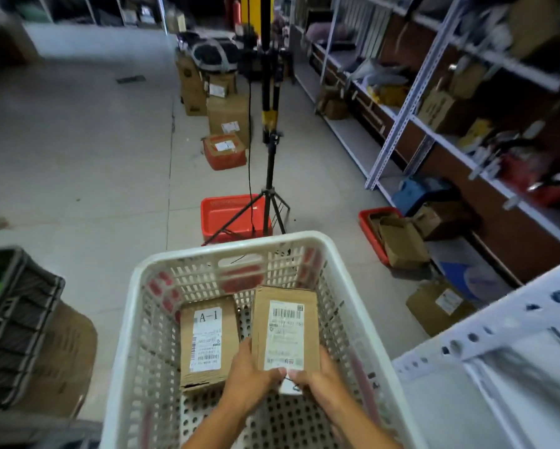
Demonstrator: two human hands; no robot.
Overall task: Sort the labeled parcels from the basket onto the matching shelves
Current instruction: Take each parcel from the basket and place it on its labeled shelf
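Two parcels sit in the white basket (pixel 136 319) — the A-1 parcel (pixel 207 341) flat on the bottom, the second parcel (pixel 286 328) tilted up. Both hands grasp its near end: left hand (pixel 252 380) at the left corner, right hand (pixel 317 380) at the right. Stiff cardboard, probably light — gripping the edges should hold it; its shelf mark isn't legible.

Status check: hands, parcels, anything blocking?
Left hand and right hand grip one parcel over white basket. A-1 parcel lies inside. Tripod ahead.
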